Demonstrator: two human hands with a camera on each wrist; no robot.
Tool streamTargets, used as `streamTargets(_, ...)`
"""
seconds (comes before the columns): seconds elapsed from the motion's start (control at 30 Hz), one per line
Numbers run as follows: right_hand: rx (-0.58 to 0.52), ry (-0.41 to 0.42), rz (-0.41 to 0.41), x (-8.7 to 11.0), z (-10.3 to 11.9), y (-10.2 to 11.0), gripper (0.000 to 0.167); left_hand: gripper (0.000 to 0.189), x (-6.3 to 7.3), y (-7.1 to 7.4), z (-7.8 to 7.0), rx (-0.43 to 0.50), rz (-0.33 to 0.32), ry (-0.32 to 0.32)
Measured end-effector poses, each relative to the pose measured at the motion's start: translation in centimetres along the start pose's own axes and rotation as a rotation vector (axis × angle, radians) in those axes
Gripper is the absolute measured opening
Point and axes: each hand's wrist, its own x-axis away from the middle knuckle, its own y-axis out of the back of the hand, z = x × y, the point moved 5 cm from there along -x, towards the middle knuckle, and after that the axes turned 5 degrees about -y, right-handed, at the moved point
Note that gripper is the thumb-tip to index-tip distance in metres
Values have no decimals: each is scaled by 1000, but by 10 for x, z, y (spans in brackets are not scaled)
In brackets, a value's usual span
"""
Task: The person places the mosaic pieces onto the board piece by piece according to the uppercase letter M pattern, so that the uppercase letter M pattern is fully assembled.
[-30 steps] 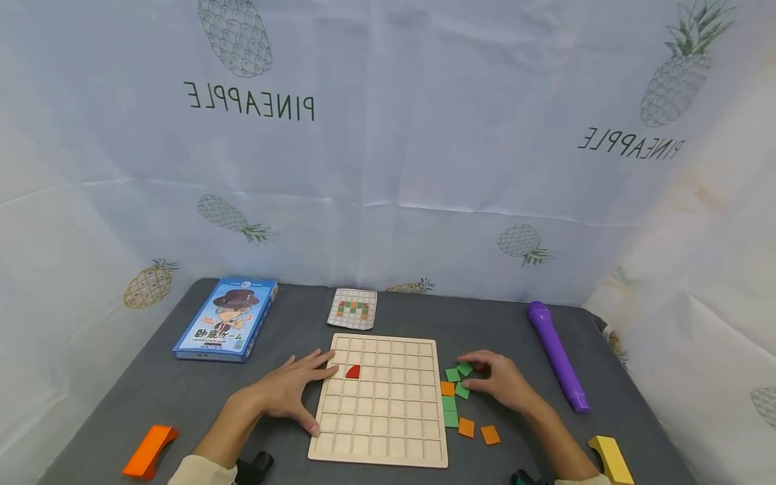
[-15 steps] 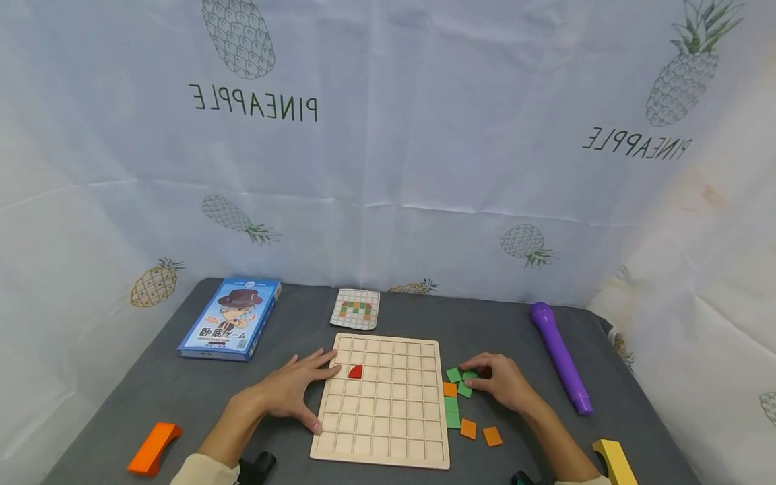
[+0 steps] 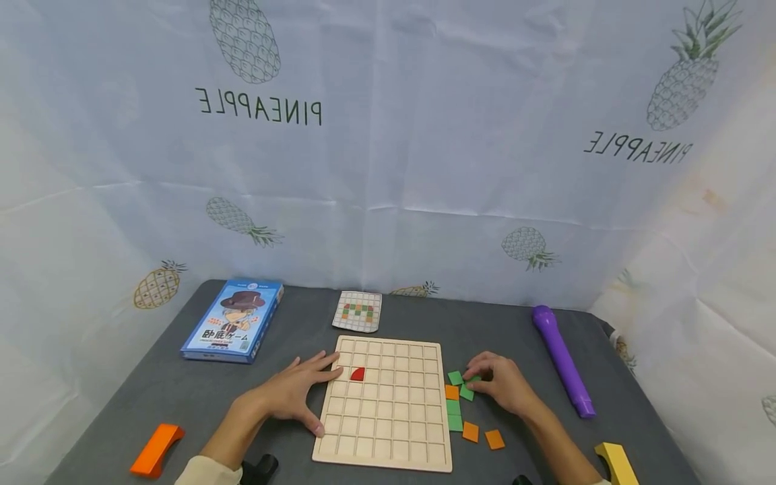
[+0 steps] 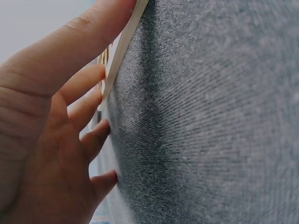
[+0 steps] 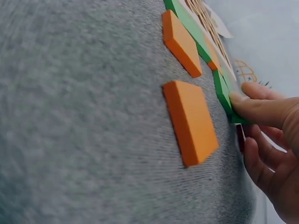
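Note:
My left hand (image 3: 287, 391) has its fingers spread, with fingertips and thumb on the left rim of the wooden grid board (image 3: 383, 465). One red quarter-circle tile (image 3: 358, 374) lies in a cell near the board's upper left. Off the board's right edge, my right hand (image 3: 498, 382) pinches a green square tile (image 5: 239, 116) between thumb and index finger; it is partly hidden in the head view. Other green tiles (image 3: 455, 423) and an orange tile (image 3: 451, 393) lie beside the board. A dark red piece (image 5: 240, 137) shows under the right fingers in the right wrist view.
Two more orange tiles lie right of the board, one of them an orange square (image 3: 494, 440). Behind the board is a pattern card (image 3: 358, 323). A blue game box (image 3: 233, 322), a purple microphone-shaped stick (image 3: 564, 364), an orange arch block (image 3: 156, 450) and a yellow arch block (image 3: 617, 463) stand around.
The right thumb and index finger have drawn in on a green tile at the top of the loose group. My left hand stays on the board's edge; the whole head view has shifted slightly.

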Motion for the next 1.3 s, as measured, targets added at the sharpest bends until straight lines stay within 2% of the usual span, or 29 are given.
streamTargets(0.13, -25, 24, 8, -2, 1, 3, 4, 110, 1, 0, -1, 3, -1, -5)
streamTargets(0.43, -112, 46, 3, -9, 12, 8, 19, 109, 1, -1, 3, 7, -3, 11)
streamTargets(0.7, -170, 76, 52, -17, 28, -1, 24, 110, 3, 0, 0, 17, -17, 2)
streamTargets(0.83, -188, 115, 79, -22, 39, -10, 25, 111, 7, 0, 1, 23, -21, 19)
streamTargets(0.93, -201, 115, 94, -23, 44, -17, 25, 111, 8, -2, 3, 24, -16, 20)
streamTargets(1.3, -200, 126, 67, -27, 54, -23, 24, 111, -1, 0, 1, 13, -15, 2)
